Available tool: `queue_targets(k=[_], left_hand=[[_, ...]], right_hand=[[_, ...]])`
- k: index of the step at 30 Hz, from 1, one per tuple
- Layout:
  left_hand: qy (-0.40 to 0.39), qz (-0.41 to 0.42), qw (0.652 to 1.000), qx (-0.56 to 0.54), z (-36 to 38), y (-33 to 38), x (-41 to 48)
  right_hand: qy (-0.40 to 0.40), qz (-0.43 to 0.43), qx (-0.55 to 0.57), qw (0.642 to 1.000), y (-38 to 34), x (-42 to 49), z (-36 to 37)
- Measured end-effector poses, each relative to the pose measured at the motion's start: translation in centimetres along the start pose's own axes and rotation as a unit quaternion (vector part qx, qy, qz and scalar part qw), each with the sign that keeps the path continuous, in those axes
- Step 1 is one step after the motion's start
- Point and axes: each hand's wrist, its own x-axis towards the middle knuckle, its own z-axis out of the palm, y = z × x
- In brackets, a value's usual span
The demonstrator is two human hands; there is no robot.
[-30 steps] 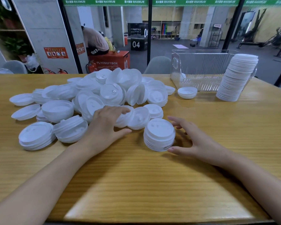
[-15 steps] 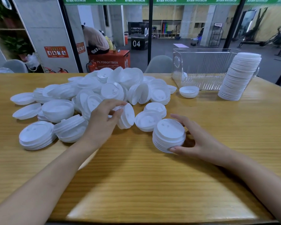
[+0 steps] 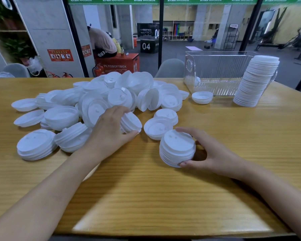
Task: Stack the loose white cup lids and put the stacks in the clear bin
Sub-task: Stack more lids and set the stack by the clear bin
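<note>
A low stack of lids sits on the wooden desk at about nine o'clock. Behind it, a big heap of loose white lids spreads from ten to twelve o'clock. The left hand is at the near edge of the heap, with fingers and thumb curled round a few nested lids tipped on edge. Towards three o'clock, the right hand grips a short stack, thumb on the near rim and fingers over the far rim. At one o'clock a single upturned lid lies just in front of the clear bin. A tall leaning stack stands on the desk at two o'clock, just beside the bin's right end.
</note>
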Motion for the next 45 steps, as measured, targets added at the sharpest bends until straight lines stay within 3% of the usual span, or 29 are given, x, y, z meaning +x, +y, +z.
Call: queue_targets(k=[7, 19, 29, 45], left_hand=[[0.058, -0.069, 0.987, -0.132, -0.4, 1.0, 0.0], [-0.027, -0.036, 0.954, -0.297, 0.0, 4.6, -2.0], [-0.124, -0.009, 0.951, -0.281, 1.2, 5.4, -3.7], [-0.131, 0.032, 0.961, -0.240, 0.8, 5.1, -3.5]], right_hand=[[-0.003, 0.000, 0.013, 1.000, -0.5, 0.1, 0.4], [-0.001, 0.040, 0.028, 0.999, -1.1, -0.2, 0.3], [0.069, 0.058, 0.062, 0.994, -1.2, -1.6, -0.3], [0.039, 0.060, 0.052, 0.996, -1.0, -1.5, 0.3]])
